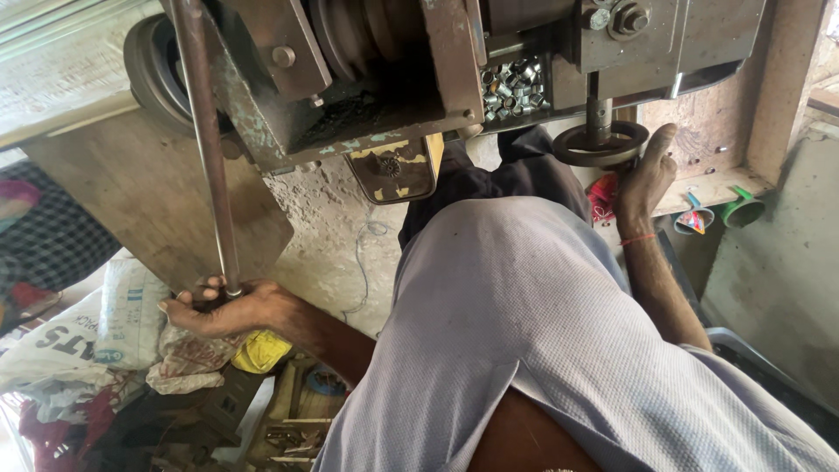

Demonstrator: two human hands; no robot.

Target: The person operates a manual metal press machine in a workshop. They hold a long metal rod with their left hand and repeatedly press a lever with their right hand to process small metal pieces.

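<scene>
Long grey steel lever rod [210, 149] on the rusty machine: left hand [229, 308] closed around its lower end. Right hand [645, 175] fingers curl on the dark round handwheel [600, 142], small metal sleeves [511, 87] up-left of it.

A pale grey-blue woven shirt [542, 332] with a fine textured weave is worn, its hem split at the lower edge. Dark trousers [498, 175] are seen beyond it. A thin red thread [637, 238] is tied round the right wrist. Both forearms are left bare.
</scene>
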